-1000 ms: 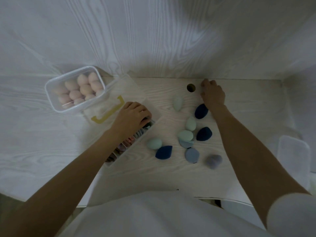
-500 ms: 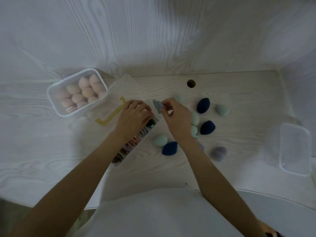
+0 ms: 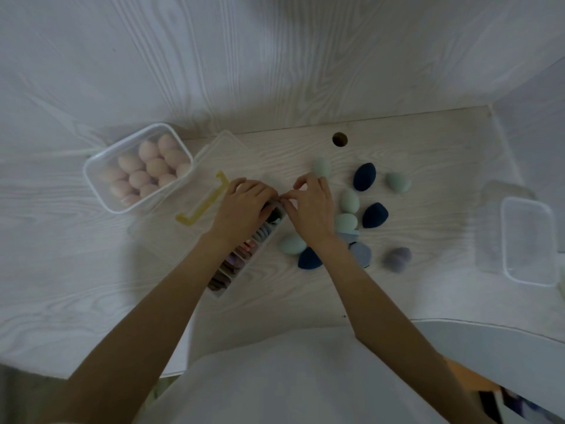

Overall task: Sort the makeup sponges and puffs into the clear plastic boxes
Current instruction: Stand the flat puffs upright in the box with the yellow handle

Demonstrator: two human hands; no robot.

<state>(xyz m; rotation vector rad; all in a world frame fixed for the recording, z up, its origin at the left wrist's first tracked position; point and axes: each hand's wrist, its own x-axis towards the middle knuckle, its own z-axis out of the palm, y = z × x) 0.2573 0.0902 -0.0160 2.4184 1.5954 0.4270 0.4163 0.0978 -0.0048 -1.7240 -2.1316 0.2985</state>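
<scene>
A long clear divided box [image 3: 241, 264] holds flat puffs in several colours. My left hand [image 3: 244, 206] grips its far end with curled fingers. My right hand [image 3: 308, 206] meets it there, fingertips pinched over the last compartment; the blue-grey puff it carried is mostly hidden under them. Loose sponges lie to the right: mint ones [image 3: 321, 166] [image 3: 398, 182] [image 3: 292, 243], navy ones [image 3: 364, 175] [image 3: 374, 215] [image 3: 309, 259], a blue-grey one [image 3: 360, 254] and a purple-grey one [image 3: 397, 258]. A clear box [image 3: 91, 175] at the back left is full of pink sponges [image 3: 153, 166].
A clear lid with a yellow clip [image 3: 203, 203] lies between the two left boxes. An empty clear box [image 3: 504, 240] stands at the far right. A round cable hole [image 3: 339, 139] sits by the back wall. The desk's front edge curves near my body.
My right hand fetched a blue-grey puff from the back of the desk, carried it left, and now sits at the divided box's far end against my left hand, which stayed.
</scene>
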